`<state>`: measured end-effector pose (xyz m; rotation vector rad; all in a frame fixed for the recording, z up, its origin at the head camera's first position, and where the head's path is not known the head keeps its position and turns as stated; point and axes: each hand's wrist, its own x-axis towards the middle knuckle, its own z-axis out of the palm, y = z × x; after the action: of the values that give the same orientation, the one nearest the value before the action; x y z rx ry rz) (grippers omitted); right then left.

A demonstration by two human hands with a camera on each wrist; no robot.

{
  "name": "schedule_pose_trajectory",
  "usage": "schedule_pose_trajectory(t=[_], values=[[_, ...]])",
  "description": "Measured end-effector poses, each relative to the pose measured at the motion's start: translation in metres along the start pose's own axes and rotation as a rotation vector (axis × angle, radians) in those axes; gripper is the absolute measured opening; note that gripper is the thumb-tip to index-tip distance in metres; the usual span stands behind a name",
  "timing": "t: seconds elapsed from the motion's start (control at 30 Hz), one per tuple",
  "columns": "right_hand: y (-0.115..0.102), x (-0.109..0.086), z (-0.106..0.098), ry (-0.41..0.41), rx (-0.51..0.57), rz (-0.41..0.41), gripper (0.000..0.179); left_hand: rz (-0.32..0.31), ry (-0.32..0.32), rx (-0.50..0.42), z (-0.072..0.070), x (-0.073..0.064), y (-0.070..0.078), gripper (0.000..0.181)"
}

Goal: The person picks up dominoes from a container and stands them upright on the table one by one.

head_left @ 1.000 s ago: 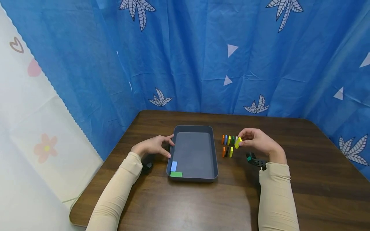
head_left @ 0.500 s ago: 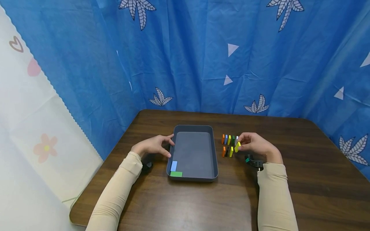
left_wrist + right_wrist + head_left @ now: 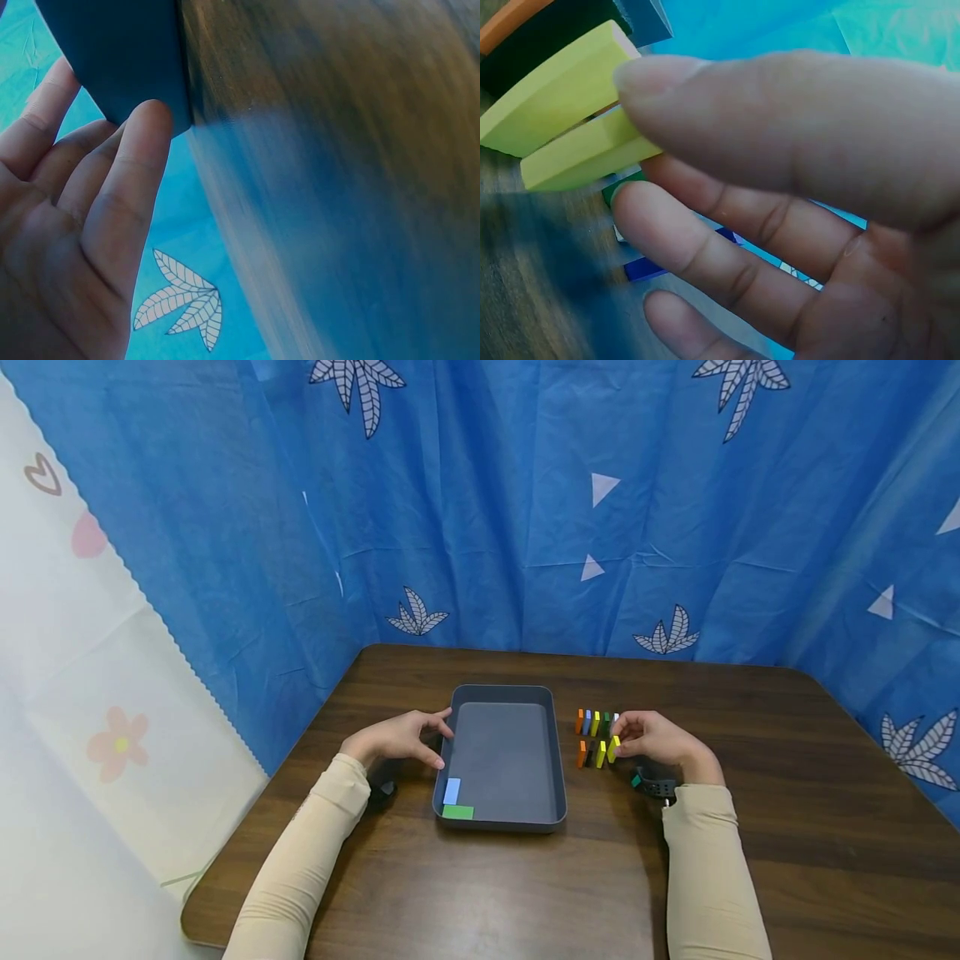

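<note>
My right hand (image 3: 660, 743) pinches a yellow domino-like block (image 3: 614, 748) between thumb and fingers. In the right wrist view, this held block (image 3: 577, 157) stands upright close beside another yellow block (image 3: 555, 97). That neighbour ends a short front row with an orange block (image 3: 581, 754) and a black one (image 3: 590, 752). At the dark grey tray's (image 3: 502, 743) left side is my left hand (image 3: 397, 739), fingers spread, fingertips at the wall. In the left wrist view its thumb (image 3: 142, 142) overlaps the tray. A light blue block (image 3: 452, 791) and a green block (image 3: 457, 812) lie flat in the tray's near left corner.
Behind the front row stands a second row of several upright blocks, including an orange one (image 3: 579, 721), a light blue one (image 3: 587, 722) and a dark green one (image 3: 606, 722). The brown wooden table (image 3: 525, 893) meets a blue curtain (image 3: 487, 527) at the back.
My right hand has come down and slightly left with the yellow block, bringing it to the right end of the front row. The left hand and tray have stayed put.
</note>
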<state>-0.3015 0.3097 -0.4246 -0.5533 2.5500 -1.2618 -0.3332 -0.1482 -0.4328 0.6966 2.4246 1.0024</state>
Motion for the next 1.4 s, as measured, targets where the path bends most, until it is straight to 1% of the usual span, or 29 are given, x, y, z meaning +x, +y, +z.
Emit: schedule_pose_trajectory(t=[0.13, 0.33, 0.63, 0.83, 1.1, 1.27, 1.4], values=[[0.001, 0.000, 0.001, -0.008, 0.021, 0.009, 0.019, -0.006, 0.003, 0.009, 0.000, 0.000, 0.002, 0.056], [0.003, 0.001, 0.003, -0.032, 0.052, 0.024, 0.018, -0.009, 0.000, -0.004, 0.000, 0.000, 0.001, 0.057], [0.004, 0.003, 0.005, -0.021, 0.005, 0.028, 0.020, -0.002, -0.001, 0.014, -0.001, 0.000, 0.001, 0.057], [0.005, 0.004, 0.005, -0.029, 0.011, 0.033, 0.022, 0.020, -0.002, 0.043, -0.001, 0.000, 0.000, 0.058], [0.005, 0.005, 0.006, -0.030, 0.023, 0.042, 0.023, 0.018, -0.002, 0.034, 0.000, 0.000, 0.000, 0.056], [0.001, 0.001, 0.003, -0.032, 0.005, 0.050, 0.024, 0.019, -0.003, 0.038, 0.000, 0.000, 0.000, 0.056], [-0.007, -0.007, -0.003, -0.003, -0.005, 0.068, 0.026, 0.013, -0.003, 0.031, -0.001, -0.001, 0.001, 0.056]])
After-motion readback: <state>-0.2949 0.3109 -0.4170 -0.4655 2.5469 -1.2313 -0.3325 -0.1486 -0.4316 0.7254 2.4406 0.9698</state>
